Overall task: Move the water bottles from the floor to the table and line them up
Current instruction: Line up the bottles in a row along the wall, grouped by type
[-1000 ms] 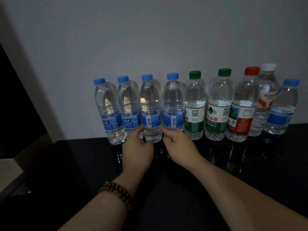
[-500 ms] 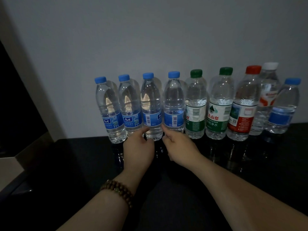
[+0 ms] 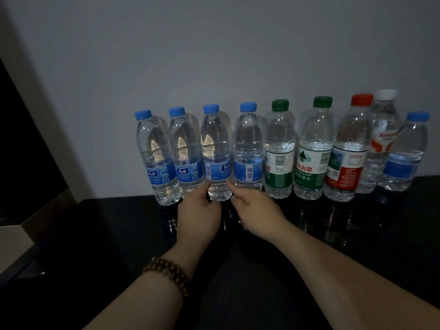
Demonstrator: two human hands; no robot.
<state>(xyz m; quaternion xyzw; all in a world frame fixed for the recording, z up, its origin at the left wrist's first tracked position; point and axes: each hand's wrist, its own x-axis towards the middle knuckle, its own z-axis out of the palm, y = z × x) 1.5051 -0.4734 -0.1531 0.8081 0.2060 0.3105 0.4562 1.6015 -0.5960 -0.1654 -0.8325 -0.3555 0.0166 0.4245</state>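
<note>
Several water bottles stand in a row on the black table against the wall. From the left come blue-capped ones, two green-capped, a red-capped, a white-capped set further back, and a small blue-capped one. The third blue-capped bottle stands slightly forward of its neighbours. My left hand and my right hand flank its base, fingers curled, one thumb on each side of it. The bases of the second and fourth bottles are partly hidden by my hands.
The grey wall rises directly behind the row. At the left are a dark panel and a beige ledge below the table's left edge. A beaded bracelet is on my left wrist.
Both hands have stayed at the base of the third blue-capped bottle. The bottle has shifted only slightly, and the view has drifted a little.
</note>
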